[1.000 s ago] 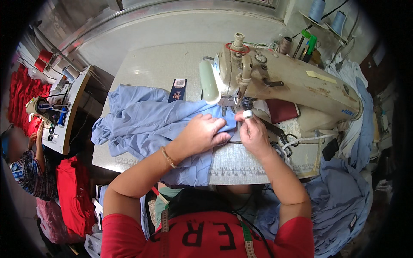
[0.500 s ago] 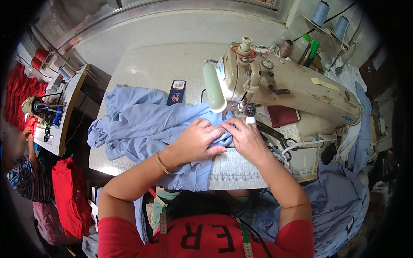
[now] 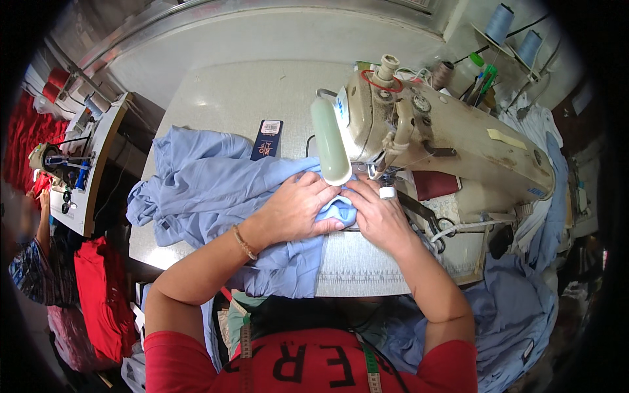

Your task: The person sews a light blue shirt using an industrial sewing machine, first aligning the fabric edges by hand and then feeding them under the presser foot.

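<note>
— Since a second ago: both hands have slid forward on the blue garment (image 3: pixel 216 190), closer under the machine head; more cloth now bunched toward the table's left edge.

— Garment position?

— Spread over the left and middle of the pale sewing table (image 3: pixel 216 105), one fold hanging off the near edge, its leading end at the needle area of the cream sewing machine (image 3: pixel 445 137). Small dark card tag (image 3: pixel 267 139) lies just beyond it, toward the far edge.

— Room?

— Thread cones (image 3: pixel 501 19) on a stand at the far right corner. More blue fabric heaped off the right side. Second workstation and red garments (image 3: pixel 98 295) at left, another person's arm there.

— Arms?

— Both forearms enter from the near edge, elbows out, converging at the presser foot. Thin bracelet (image 3: pixel 246 243) on the left wrist.

— Hands?

— Left hand (image 3: pixel 298 209): palm down, fingers spread flat, pressing cloth to the table; nothing gripped. Right hand (image 3: pixel 377 213): also flat on the cloth, fingertips at the needle, a white thimble (image 3: pixel 387 192) on one finger. The two hands touch side by side.
</note>
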`<state>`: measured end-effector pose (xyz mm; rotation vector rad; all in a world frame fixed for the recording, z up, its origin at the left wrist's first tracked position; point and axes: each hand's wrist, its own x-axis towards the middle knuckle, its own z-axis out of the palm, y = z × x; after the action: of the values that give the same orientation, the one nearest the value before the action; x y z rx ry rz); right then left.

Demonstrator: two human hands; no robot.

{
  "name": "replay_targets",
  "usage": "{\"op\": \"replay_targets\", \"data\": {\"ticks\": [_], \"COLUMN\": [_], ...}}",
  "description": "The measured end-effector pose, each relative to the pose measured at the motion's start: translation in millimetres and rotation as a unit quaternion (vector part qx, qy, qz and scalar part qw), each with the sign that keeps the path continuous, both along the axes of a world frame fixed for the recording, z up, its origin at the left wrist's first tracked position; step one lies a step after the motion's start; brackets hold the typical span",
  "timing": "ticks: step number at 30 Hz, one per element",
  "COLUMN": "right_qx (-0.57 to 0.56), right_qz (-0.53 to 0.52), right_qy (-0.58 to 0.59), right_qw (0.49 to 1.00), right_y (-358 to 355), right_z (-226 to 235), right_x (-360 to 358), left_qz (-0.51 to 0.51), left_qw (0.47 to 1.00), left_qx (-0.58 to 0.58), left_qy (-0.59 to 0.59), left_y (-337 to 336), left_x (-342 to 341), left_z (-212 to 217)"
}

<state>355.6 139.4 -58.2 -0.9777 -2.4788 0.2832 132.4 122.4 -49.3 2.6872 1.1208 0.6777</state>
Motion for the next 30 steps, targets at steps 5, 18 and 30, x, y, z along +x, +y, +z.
{"op": "replay_targets", "data": {"ticks": [5,18,30], "right_qx": [-0.014,-0.017,0.005], "right_qz": [-0.012,-0.016,-0.013], "right_qy": [-0.007,0.011,0.008], "right_qw": [1.0,1.0,1.0], "right_y": [-0.7,-0.5,-0.9], "right_z": [-0.2,-3.7,2.7], "right_x": [-0.9,-2.7,-4.7], "left_qz": [0.005,0.009,0.01], "left_qw": [1.0,1.0,1.0], "left_qx": [0.006,-0.007,-0.005], "left_qy": [-0.009,0.0,0.007], "left_y": [-0.9,0.9,1.3], "left_x": [0.9,-0.4,-1.0], "left_z": [0.1,-1.5,-2.3]}}
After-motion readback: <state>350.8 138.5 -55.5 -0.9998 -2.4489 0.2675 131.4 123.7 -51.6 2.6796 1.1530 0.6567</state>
